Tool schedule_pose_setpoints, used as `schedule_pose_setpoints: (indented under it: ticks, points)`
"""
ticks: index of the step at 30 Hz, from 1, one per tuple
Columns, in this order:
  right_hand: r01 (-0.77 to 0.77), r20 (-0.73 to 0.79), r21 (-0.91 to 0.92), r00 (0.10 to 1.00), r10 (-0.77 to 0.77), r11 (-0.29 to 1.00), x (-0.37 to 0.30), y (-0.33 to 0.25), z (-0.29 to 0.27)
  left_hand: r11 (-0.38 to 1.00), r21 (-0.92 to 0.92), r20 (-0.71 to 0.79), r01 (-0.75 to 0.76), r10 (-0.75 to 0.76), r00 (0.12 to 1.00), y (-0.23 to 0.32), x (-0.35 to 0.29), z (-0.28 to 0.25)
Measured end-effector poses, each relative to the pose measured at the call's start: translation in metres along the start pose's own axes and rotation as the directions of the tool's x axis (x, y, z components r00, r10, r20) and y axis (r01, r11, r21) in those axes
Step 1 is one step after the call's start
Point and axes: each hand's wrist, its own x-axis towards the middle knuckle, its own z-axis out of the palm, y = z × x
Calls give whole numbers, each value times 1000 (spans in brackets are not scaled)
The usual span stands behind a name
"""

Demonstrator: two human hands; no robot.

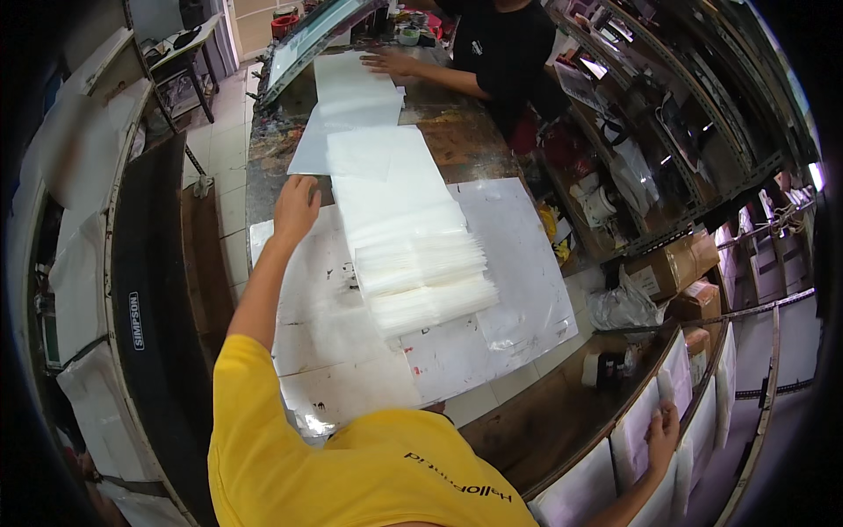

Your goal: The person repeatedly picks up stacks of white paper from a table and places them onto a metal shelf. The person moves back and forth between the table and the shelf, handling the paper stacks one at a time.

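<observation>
My left hand point(297, 209) is at the left side of the worktable, beside the lower corner of a white sheet point(309, 151). Its fingers are curled, and what they hold, if anything, is hidden. To its right lies a long stack of thin white sheets point(386, 193), fanned into layered edges at the near end. Far to the right, my right hand point(663, 435) is closed at the edge of a white panel point(639, 428) among several upright ones. Across the table, a co-worker's hand point(391, 61) rests by the far end of another white sheet point(342, 75).
White boards point(527, 255) cover the near part of the stained worktable point(457, 140). A tilted framed screen point(307, 44) rises at the far left. Metal shelving point(685, 105) and cardboard boxes point(672, 263) stand right. A long black panel point(145, 290) runs along the left.
</observation>
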Motion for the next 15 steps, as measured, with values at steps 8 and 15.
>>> schedule_pose_setpoints:
  ticks: [8,15]
  points:
    - [-47,94,-139,994,60,989,-19,-44,34,938,343,45,55,-75,996,-50,59,62]
    - [-68,81,-156,993,81,985,-43,-37,41,963,258,-109,-76,108,988,-53,67,78]
